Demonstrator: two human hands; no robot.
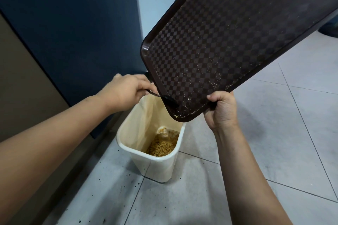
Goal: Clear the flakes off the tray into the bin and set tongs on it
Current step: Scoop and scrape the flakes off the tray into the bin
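1. The right hand [222, 109] grips the lower corner of the tray [237, 38], fingers curled over the rim and thumb on the underside edge.
2. The left hand [126, 90] pinches the thin handle of black tongs [165, 97]. Their flat, glossy tip rests on the tray's lower end, at about 9 o'clock from the right hand.
3. The tray is a dark brown rounded rectangle with a raised smooth rim and a fine checkered surface. It is tilted steeply, its low corner just above the bin [157, 166] and its far end rising to 1 o'clock, out of view.
4. Flakes [184, 110] cling to the tray as pale, gritty specks, thickest along the lower rim and corner and thin and scattered higher up.
5. The bin stands on the floor at 6 o'clock from the tray's low corner, between the two forearms. It is cream plastic, rectangular with rounded corners and a rolled lip, its inner walls stained yellowish.
6. In the bin's bottom lies a heap [162, 147] of golden-brown flakes, with a pale lump beside it at 12 o'clock.
7. The floor [274, 142] is pale grey square tile with thin dark joints, speckled with small dark spots at 7 o'clock from the bin.
8. A dark blue panel [73, 23] stands at 10 o'clock, with a tan surface [22, 78] to its left.
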